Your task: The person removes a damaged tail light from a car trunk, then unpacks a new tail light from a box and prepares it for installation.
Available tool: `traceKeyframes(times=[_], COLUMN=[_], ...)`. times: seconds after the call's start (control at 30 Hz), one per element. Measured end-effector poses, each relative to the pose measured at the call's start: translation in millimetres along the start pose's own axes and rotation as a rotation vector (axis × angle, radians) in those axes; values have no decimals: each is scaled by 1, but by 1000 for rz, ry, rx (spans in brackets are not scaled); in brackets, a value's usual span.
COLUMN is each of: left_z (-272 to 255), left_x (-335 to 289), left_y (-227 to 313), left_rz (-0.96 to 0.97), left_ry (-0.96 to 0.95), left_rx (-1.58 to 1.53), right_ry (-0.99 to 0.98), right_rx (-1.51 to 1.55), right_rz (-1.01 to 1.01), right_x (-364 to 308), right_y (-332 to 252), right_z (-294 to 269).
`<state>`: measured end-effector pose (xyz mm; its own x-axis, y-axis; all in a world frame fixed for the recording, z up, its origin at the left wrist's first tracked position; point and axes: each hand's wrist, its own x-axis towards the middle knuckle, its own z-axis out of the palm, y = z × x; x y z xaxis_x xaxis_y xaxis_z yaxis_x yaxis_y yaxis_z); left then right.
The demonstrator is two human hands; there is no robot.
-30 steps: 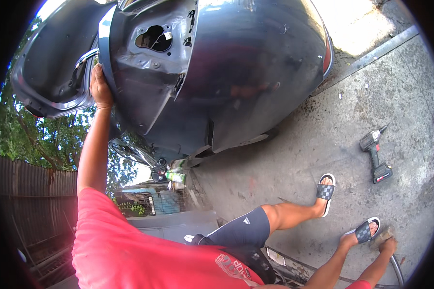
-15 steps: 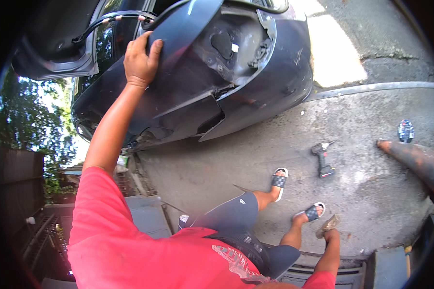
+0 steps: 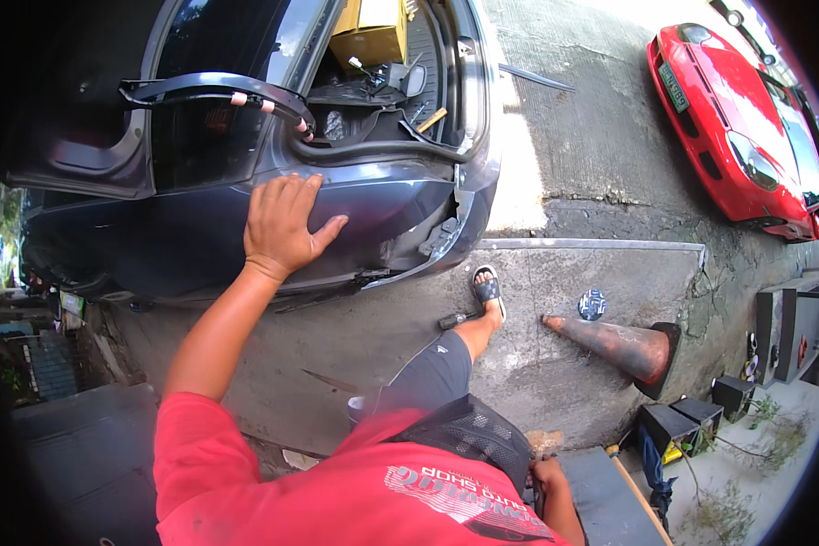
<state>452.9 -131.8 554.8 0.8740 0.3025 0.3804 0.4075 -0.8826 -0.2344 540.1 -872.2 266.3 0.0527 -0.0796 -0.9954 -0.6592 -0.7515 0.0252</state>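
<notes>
My left hand lies with fingers spread on the dark blue rear side panel of a car, just below the edge of its boot opening. Down by my waist, my right hand has curled fingers. A rough tan block shows at that hand, and I cannot tell its material. Where the tail lamp would sit, bare metal and a torn edge show at the panel's end. Inside the open boot are a cardboard box, loose dark trim and a wooden handle.
A raised lid arm with pink bands crosses above the panel. Partly behind my leg, a cordless drill lies on the concrete. Farther right are a toppled traffic cone, a patterned round item and a red car.
My view has swung up and right, bringing the boot and red car into sight. I have stepped beside the drill. My right hand is now nearer my waist; the left stays on the panel.
</notes>
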Motion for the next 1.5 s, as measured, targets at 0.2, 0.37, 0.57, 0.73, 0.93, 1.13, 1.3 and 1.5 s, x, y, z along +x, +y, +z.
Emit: traceKeyframes(times=[0.2,0.37,0.57,0.73,0.93,1.13,1.3,1.5], left_z=[13,8,15,19,13,10,2,11], left_x=[-8,-15,-7,-6,15,29,41,110], left_y=[-10,-11,-10,0,21,52,66,82], left_rz=[-103,-170,-265,-405,-710,-914,-1023,-962], left_ry=[-33,-76,-88,-81,-179,-300,-404,-444], left_rx=[-84,-95,-58,-26,-36,93,114,323], right_ry=[146,194,249,32,-547,-1100,-1334,-1367], right_rx=[-649,-572,-876,-1110,-1380,-1708,-1839,-1844], right_rz=[-329,-338,-619,-803,-742,-1027,-1137,-1242], right_x=[-4,-128,-189,-250,-254,-183,-162,-158], right_y=[-132,-421,-653,-804,-913,-939,-903,-864], right_z=[-101,-61,-41,50,190,283,331,389])
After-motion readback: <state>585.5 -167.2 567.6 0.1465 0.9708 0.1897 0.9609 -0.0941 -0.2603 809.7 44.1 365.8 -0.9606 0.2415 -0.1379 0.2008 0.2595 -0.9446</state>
